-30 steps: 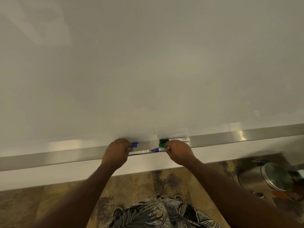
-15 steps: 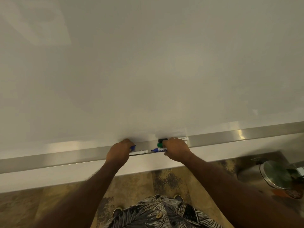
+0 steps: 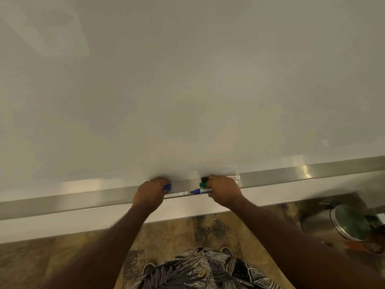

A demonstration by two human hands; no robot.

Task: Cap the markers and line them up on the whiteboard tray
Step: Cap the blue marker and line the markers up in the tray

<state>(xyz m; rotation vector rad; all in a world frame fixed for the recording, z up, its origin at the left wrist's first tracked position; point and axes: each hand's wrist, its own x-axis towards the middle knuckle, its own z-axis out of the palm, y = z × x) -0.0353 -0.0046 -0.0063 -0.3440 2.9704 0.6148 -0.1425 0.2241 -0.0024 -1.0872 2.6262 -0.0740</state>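
A long metal whiteboard tray (image 3: 83, 200) runs across the view below the blank whiteboard (image 3: 187, 90). My left hand (image 3: 151, 193) rests on the tray, fingers closed over a blue cap (image 3: 168, 187). A white marker barrel (image 3: 177, 193) lies just right of it. My right hand (image 3: 224, 190) covers a cluster of markers. A blue uncapped marker (image 3: 201, 191) points left from under it, with a green cap (image 3: 202, 185) and a black cap (image 3: 204, 179) behind. White barrel ends (image 3: 234, 177) stick out past the right hand.
A steel pedal bin (image 3: 341, 223) stands on the floor at the right. Patterned brown flooring (image 3: 208, 228) lies below the tray, with my shoes and a leaf-print shirt (image 3: 204, 270) at the bottom.
My left hand has slid a little to the right along the tray, hiding more of the blue cap. My right hand has edged left over the marker cluster.
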